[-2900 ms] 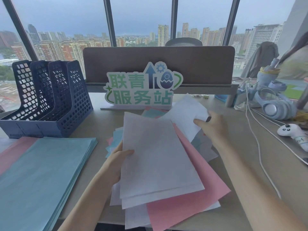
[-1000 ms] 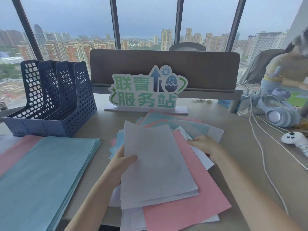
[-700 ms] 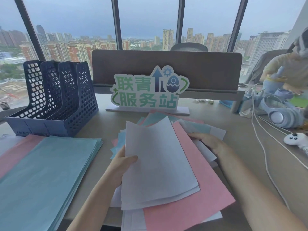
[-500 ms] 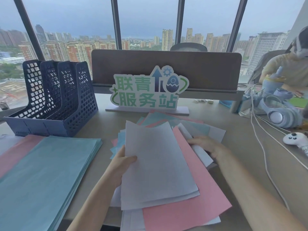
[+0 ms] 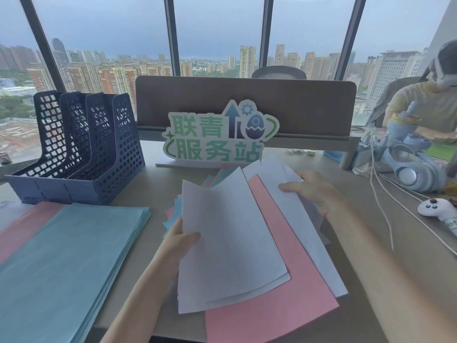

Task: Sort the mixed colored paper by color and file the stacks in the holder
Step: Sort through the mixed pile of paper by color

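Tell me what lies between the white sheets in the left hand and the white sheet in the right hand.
In the head view, a pink sheet shows between the white sheets and the white sheet.

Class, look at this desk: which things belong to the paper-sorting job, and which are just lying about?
Part of the job:
mixed paper pile
white sheets in left hand
white sheet in right hand
blue stack
pink stack
file holder

Lying about:
sign
headphones
cables
game controller
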Available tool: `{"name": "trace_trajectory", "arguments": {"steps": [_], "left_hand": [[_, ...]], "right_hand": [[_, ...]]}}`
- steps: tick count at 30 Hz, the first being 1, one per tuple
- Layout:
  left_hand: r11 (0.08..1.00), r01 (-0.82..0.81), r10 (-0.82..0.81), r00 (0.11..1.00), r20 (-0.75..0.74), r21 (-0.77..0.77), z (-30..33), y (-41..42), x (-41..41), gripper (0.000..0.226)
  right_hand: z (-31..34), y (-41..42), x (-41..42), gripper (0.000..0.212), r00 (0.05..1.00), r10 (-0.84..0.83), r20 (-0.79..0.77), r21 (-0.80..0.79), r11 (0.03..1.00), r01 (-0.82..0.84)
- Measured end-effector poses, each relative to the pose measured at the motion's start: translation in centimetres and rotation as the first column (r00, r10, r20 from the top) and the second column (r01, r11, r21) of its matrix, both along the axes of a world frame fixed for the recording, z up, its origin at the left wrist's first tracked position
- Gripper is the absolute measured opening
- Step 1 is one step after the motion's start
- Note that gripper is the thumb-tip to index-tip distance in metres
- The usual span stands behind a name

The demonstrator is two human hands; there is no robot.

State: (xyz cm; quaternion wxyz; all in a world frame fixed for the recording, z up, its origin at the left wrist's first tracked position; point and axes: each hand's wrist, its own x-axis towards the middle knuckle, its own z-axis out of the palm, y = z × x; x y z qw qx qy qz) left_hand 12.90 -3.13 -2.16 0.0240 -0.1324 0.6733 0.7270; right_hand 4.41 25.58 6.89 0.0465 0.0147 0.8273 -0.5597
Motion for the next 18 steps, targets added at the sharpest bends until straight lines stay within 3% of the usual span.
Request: {"name": "trace_trajectory", "arguments": {"steps": [8,12,18], "left_hand": [[0.999,-0.037,0.037,0.999,-0.01,0.006,-0.5,-0.3,-0.1,0.058],[0.999,-0.02,0.021,0.999,-0.032,0.032,-0.4,-0.3,0.0,0.056],[0.997,-0.03,0.033,0.999,-0.037,0.072,-0.5,-0.5,-0.1,0.048]], "right_hand": [[5.9,-0.2,-1.0,0.028,0.99,-0.022,-0.138,-0.025,1.0,0.019],[9.3,-1.1,-1.0,0.022,0.982,0.017,-0.19,-0.079,0.996,-0.032],[12.0,-4.6,-0.2,0.031,0.966,0.148,-0.214,-0.165,0.969,-0.185]]}}
